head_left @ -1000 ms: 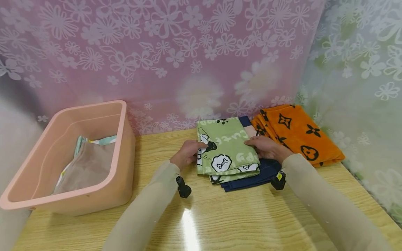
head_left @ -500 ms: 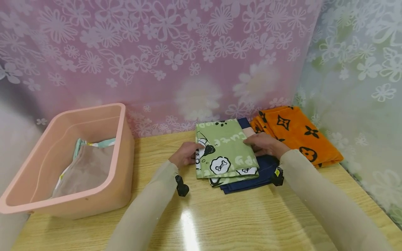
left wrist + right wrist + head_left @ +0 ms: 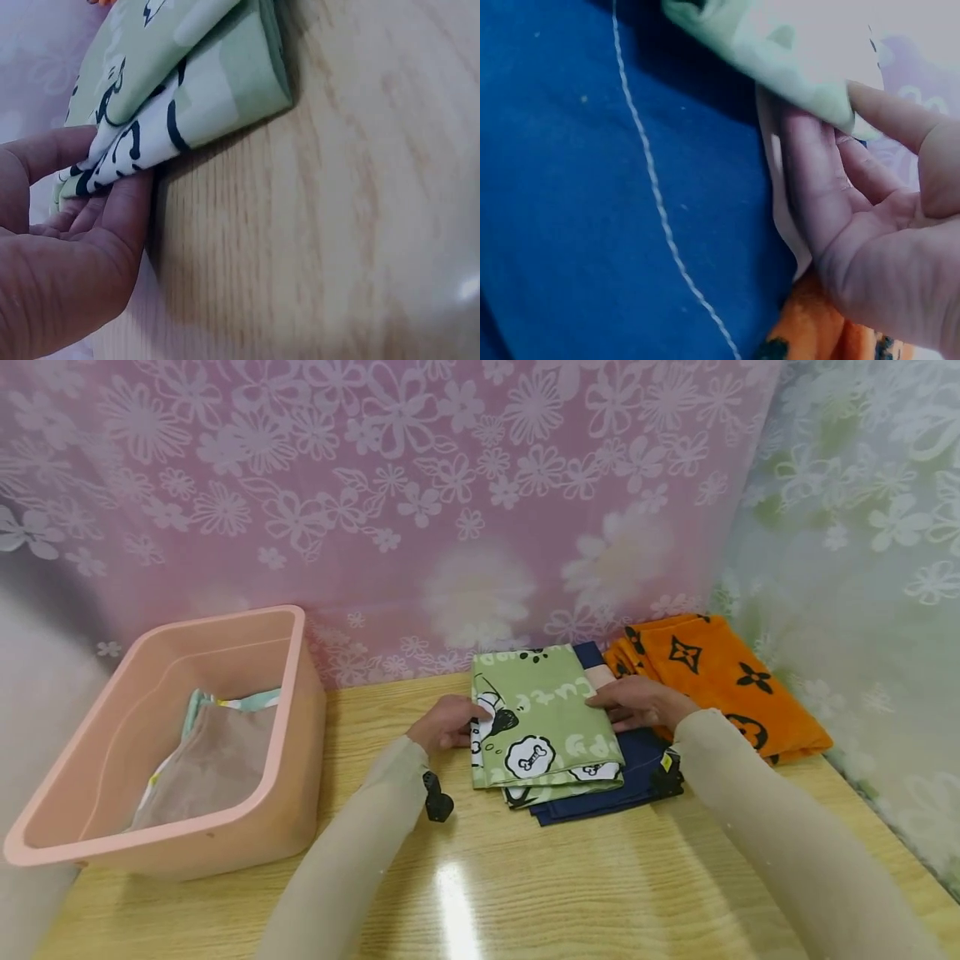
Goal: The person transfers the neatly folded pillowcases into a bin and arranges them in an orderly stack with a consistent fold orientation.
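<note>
A folded green cloth point(image 3: 551, 714) with cartoon puppy and bone prints lies flat over a folded navy cloth point(image 3: 581, 806), covering most of it. My left hand point(image 3: 447, 723) pinches the green cloth's left edge. In the left wrist view, the thumb point(image 3: 56, 154) and fingers sit on either side of the folded layers. At the opposite edge, my right hand point(image 3: 645, 700) holds the green cloth between thumb and fingers. The right wrist view has those fingers point(image 3: 817, 176) under the green cloth's edge, beside the navy cloth and its pale border.
A folded orange cloth point(image 3: 701, 664) with black motifs lies at the back right, close to my right hand. On the left stands a pink tub point(image 3: 303, 768) containing a grey-brown cloth point(image 3: 217, 760) and other fabric. A flowered curtain point(image 3: 480, 527) hangs behind the wooden table point(image 3: 555, 885).
</note>
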A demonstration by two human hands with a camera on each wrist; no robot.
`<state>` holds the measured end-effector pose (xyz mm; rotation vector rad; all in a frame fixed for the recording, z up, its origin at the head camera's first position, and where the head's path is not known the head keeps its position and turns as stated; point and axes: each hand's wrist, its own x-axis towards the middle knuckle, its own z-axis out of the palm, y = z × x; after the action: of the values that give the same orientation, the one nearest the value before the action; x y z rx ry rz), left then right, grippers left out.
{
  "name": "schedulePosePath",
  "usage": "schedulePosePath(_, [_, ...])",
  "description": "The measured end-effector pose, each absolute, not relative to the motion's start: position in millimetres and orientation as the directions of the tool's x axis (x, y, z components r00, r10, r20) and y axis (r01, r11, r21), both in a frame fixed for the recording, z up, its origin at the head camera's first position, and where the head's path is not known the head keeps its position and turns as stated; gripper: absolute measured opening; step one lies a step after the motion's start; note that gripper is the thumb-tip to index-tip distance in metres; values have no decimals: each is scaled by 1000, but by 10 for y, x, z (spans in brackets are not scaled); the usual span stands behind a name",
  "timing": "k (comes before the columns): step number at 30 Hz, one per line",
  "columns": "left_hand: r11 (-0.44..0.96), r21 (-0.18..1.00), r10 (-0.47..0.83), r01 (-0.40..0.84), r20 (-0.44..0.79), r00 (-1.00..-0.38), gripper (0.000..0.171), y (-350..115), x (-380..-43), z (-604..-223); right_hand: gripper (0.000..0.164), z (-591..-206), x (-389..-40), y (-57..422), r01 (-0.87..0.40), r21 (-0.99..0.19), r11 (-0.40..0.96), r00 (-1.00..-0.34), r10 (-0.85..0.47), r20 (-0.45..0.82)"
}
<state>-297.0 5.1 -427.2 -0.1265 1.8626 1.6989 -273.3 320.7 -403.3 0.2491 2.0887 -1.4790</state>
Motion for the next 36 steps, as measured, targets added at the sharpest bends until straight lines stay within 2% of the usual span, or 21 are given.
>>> schedulePosePath(4, [161,882,340,-442,-470,-815,35,56,-2968,-4279,33,-4074,-2736,3188,451,-836,313,-837,-176,-518])
schedulePosePath(11, [121,903,339,-412,-428,-838,39,-10,-2936,-4170,44,-3952,-2679,3100,403,-878,259,-856,-233,-462])
schedulePosePath(16, [119,929,354,-351,-370,-859,37,-79,-2888,-3965,49,-3777,-2612,3060,386,-895,223,-863,-256,-436])
schedulePosePath(24, [113,944,372,-311,-331,-867,39,-131,-2762,-3559,57,-3459,-2477,3049,321,-914,249,-885,-264,-383])
schedulePosePath(36, [175,949,300,-264,-307,-903,27,-187,-2475,-2935,44,-2968,-2340,2869,253,-941,225,-894,-317,-316])
